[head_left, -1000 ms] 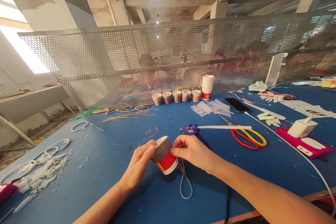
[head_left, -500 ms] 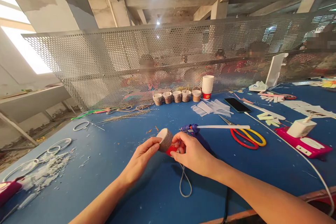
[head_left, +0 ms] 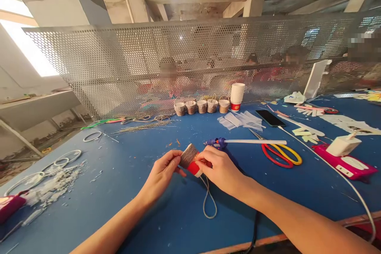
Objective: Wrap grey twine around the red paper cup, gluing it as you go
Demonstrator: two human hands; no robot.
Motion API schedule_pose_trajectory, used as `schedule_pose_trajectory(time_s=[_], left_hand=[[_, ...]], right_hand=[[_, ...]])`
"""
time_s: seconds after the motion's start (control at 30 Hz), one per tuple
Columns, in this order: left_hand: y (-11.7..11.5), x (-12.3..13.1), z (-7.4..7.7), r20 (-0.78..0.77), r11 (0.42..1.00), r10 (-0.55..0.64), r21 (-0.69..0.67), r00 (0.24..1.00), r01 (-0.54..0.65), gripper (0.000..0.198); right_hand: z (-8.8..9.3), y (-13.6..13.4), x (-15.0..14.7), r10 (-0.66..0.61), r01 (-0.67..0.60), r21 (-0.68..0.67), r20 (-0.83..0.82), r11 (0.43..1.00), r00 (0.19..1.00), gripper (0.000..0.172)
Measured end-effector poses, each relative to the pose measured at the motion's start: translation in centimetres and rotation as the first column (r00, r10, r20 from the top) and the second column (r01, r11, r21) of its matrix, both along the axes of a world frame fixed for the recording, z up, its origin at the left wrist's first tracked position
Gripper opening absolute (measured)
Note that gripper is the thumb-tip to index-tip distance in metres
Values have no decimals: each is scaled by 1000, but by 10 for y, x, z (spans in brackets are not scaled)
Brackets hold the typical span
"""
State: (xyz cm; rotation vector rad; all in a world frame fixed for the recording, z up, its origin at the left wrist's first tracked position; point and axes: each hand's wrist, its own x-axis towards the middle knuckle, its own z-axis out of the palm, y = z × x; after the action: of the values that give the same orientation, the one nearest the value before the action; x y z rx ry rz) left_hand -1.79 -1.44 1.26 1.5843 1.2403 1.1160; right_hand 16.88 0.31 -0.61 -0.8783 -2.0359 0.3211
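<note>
A small paper cup (head_left: pixel 194 169), red and white near its base and wound with grey-brown cord toward its rim, is tilted between my hands above the blue table. My left hand (head_left: pixel 165 168) grips the rim end, with the thumb on the near side. At the cup's other side, the fingers of my right hand (head_left: pixel 216 166) are pinched together against the wall, at the edge of the wound cord. A loop of loose grey cord (head_left: pixel 210 206) hangs below the cup. Just beyond my right hand lies a blue glue gun (head_left: pixel 216 143) with a clear glue stick in its back.
Several cord-wrapped cups with handles (head_left: pixel 201 106) and a stack of paper cups (head_left: pixel 237 97) line the back before a perforated metal screen (head_left: pixel 125 67). To the right lie scissors (head_left: pixel 276 154), white strips (head_left: pixel 241 120), a phone (head_left: pixel 270 118) and a pink power strip (head_left: pixel 348 162). Scraps (head_left: pixel 56 190) lie left.
The cup has turned so its open mouth no longer faces me and more of the red and white wall shows. My right-hand fingers have shifted along the wall.
</note>
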Motion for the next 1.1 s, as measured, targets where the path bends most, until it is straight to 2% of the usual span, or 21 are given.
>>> schedule_pose_trajectory(time_s=[0.27, 0.47, 0.7, 0.87, 1.1], left_hand=[[-2, 3, 1, -97, 999, -2, 38, 995, 6, 26], [-2, 3, -4, -147, 995, -53, 71, 988, 64, 27], [-6, 4, 1, -169, 993, -82, 67, 982, 94, 25], [-7, 6, -1, -216, 986, -6, 161, 976, 42, 25], [-6, 5, -4, -230, 976, 45, 218, 972, 6, 17]], right_hand=[[3, -4, -3, 40, -46, -64, -92, 997, 995, 16], [3, -6, -5, 63, -69, -44, -128, 997, 990, 16], [6, -7, -3, 51, -56, -34, -151, 998, 987, 16], [8, -8, -3, 46, -54, -46, -155, 997, 987, 16], [8, -9, -4, 36, -44, -51, -136, 998, 990, 14]])
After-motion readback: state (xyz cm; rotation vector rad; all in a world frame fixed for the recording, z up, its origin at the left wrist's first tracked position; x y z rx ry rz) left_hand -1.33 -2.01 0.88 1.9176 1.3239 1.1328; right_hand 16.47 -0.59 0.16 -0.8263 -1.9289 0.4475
